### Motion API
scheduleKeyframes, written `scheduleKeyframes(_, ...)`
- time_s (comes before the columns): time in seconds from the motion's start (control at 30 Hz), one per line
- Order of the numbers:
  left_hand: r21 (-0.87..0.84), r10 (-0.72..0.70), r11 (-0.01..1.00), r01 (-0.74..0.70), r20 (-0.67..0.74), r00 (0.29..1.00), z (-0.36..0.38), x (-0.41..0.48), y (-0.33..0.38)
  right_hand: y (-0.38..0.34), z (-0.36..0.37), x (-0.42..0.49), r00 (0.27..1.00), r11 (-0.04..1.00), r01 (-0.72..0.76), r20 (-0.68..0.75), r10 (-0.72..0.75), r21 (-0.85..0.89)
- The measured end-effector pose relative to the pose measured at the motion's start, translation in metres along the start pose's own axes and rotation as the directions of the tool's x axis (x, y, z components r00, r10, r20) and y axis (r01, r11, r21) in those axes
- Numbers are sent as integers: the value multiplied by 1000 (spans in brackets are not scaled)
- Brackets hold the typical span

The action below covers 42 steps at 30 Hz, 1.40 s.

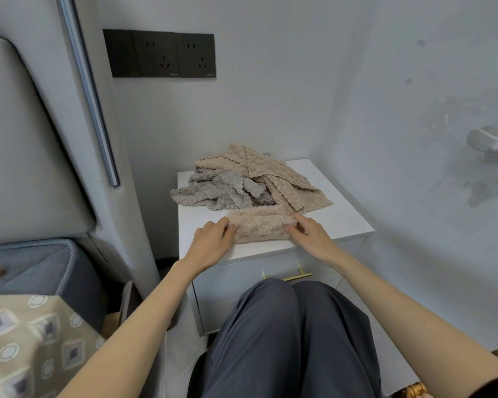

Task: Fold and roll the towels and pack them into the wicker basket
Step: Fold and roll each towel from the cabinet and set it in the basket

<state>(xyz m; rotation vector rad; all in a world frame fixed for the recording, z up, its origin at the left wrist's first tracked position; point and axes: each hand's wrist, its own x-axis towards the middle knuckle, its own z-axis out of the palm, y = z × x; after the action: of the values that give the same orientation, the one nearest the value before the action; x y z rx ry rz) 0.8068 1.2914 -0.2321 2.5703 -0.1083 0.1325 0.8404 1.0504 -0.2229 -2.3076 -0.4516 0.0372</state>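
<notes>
- Gripping beige towel roll (261, 227) at both ends: left hand (210, 245) & right hand (311, 236), fingers curled round it.
- Roll lies on white nightstand (342, 222), front edge.
- Loose towel pile (247, 182) just behind, touching roll.

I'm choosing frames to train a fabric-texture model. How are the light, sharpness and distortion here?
Head view: soft, dim, even light, no glare, only faint shadows on the white bedside cabinet; texture of the rolled beige towel is sharp at centre; the wall at right looks smeared; wide-angle distortion leans the grey vertical wall trim.
</notes>
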Motion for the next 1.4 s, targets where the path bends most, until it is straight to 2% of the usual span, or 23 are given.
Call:
scheduleKeyframes(0.1,-69,-64,996,65,21,998,3,-2,0,-2,-3,-3,998,998,-62,18,61,31)
scheduleKeyframes(0.27,-80,-170,982,170,12,985,7,-5,4,-9,-1,-4,985,985,-173,27,172,21)
scheduleKeyframes(0.47,-17,-214,977,214,-8,977,6,-3,10,-13,10,0,939,942,-335,-85,333,-8)
scheduleKeyframes(0.53,6,-229,973,229,-11,973,6,0,11,-16,14,-1,920,923,-379,-138,367,-67)
scheduleKeyframes(0.6,15,-253,967,253,-2,967,5,4,11,-20,17,-2,932,921,-331,-223,285,-206)
scheduleKeyframes(0.67,16,-273,962,273,13,962,4,7,10,-24,19,-1,955,907,-172,-292,57,-384)
scheduleKeyframes(0.73,31,-275,961,274,20,961,4,10,9,-31,25,1,950,860,27,-254,-181,-510)
scheduleKeyframes(0.8,50,-271,962,270,19,962,3,12,10,-40,37,2,938,843,181,-168,-302,-507)
scheduleKeyframes(0.87,70,-270,961,269,9,963,3,13,10,-44,52,3,949,852,241,-71,-307,-466)
scheduleKeyframes(0.93,89,-276,957,275,0,961,3,14,10,-40,65,3,969,840,220,8,-249,-496)
scheduleKeyframes(1.17,194,-275,942,275,-29,961,5,16,13,-15,57,1,987,815,149,29,-161,-560)
scheduleKeyframes(1.4,219,-280,934,283,-46,959,2,15,16,3,35,-8,994,884,106,75,-80,-456)
